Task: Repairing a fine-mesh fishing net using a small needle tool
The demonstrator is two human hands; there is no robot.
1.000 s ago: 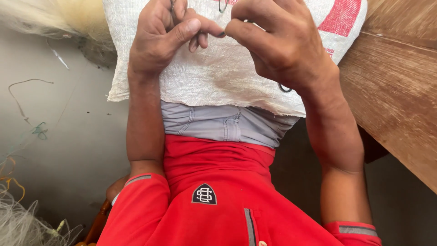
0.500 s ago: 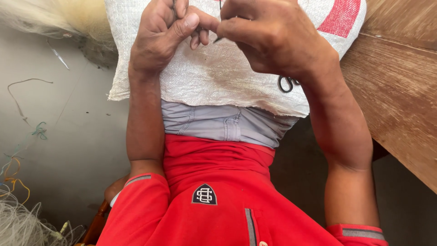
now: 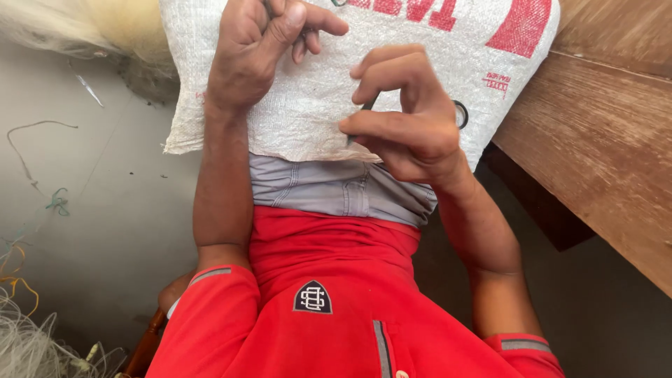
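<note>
A white woven sack (image 3: 315, 105) with red print lies across my lap. Over its upper edge, my left hand (image 3: 259, 49) is closed, thumb pressed on the fingers, and a thin dark strand (image 3: 268, 7) shows between them. Lower and to the right, my right hand (image 3: 406, 119) hovers over the sack, holding small black scissors (image 3: 364, 108). The dark tip shows between thumb and forefinger, and a black ring handle (image 3: 460, 114) sticks out behind the knuckles. The two hands are apart.
A wooden bench or table (image 3: 602, 140) slopes down the right side. On the left, the grey concrete floor (image 3: 91, 210) has loose bits of cord (image 3: 56, 203) and a tangle of pale fishing net (image 3: 28, 343). More pale netting (image 3: 77, 28) lies at the top left.
Both hands were pinched together at the top of the sack. My right hand has since drawn down and to the right, away from the left hand, which stays put.
</note>
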